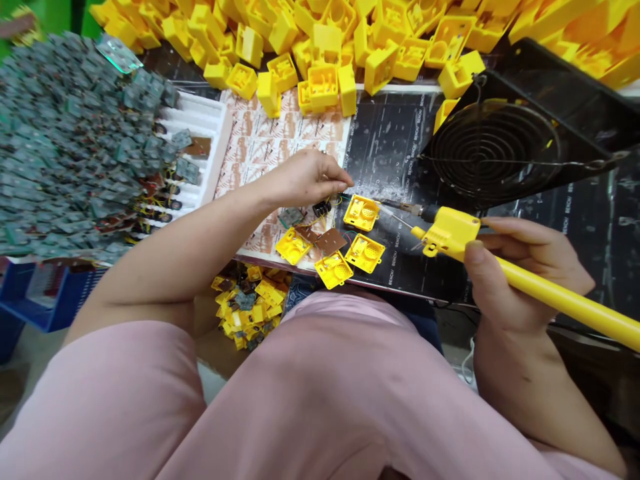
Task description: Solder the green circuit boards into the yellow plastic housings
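Closed firmly around the yellow soldering gun, the right hand has its thumb against one side of the body and its fingers wrapped on the other. Its slim metal end points toward nine o'clock, reaching the near edge of an open yellow housing on the black mat. Taking that housing as the dial's centre, the left hand is at ten o'clock, thumb and fingers drawn together in a pinch just beside it; whether a wire sits between the fingertips I cannot tell. Three similar housings lie close by: one at six o'clock, one at seven and one at eight. A brown board rests among them, and a small black part lies under the left hand. Farther out, a black fan stands at two o'clock, loose yellow cases are heaped at twelve, and a mound of grey-green boards spreads toward nine beside a white foam tray.
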`<state>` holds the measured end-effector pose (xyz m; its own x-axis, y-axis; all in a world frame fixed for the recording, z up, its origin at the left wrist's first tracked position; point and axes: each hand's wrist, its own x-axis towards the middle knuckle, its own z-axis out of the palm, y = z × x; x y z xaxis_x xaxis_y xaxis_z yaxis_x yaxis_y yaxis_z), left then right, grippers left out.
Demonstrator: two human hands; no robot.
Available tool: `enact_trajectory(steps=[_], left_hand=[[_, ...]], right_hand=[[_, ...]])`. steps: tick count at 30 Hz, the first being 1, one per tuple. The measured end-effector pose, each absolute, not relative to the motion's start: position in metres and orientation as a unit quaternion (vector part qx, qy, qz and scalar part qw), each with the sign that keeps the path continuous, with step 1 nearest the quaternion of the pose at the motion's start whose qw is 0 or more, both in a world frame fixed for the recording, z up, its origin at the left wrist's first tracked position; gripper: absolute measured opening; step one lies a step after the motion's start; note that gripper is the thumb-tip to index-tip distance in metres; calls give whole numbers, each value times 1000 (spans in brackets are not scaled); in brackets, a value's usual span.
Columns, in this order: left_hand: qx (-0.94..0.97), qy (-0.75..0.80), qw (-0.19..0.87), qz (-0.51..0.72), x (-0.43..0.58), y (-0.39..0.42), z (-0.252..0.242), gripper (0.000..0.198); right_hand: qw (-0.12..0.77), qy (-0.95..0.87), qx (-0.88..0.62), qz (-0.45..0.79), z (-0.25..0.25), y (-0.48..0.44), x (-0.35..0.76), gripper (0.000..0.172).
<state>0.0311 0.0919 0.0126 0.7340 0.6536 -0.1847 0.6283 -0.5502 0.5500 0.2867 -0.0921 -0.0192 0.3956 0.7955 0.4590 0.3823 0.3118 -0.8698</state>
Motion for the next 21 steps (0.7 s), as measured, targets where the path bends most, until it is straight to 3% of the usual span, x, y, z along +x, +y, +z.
enact_trajectory(steps=[8, 13, 17, 21], left_hand=[[866, 396, 299, 60, 35, 83, 21, 24], [914, 350, 206, 24, 37, 64, 27, 15], [925, 345, 160, 19, 39, 54, 20, 16], [926, 349, 146, 11, 41, 51, 17, 19]], right_hand=[[631, -535, -539, 159, -18, -90, 287, 43], [604, -539, -566, 153, -15, -100, 292, 52], [524, -614, -577, 128, -10, -104, 293, 41], [526, -715, -450, 101, -6, -92, 292, 34]])
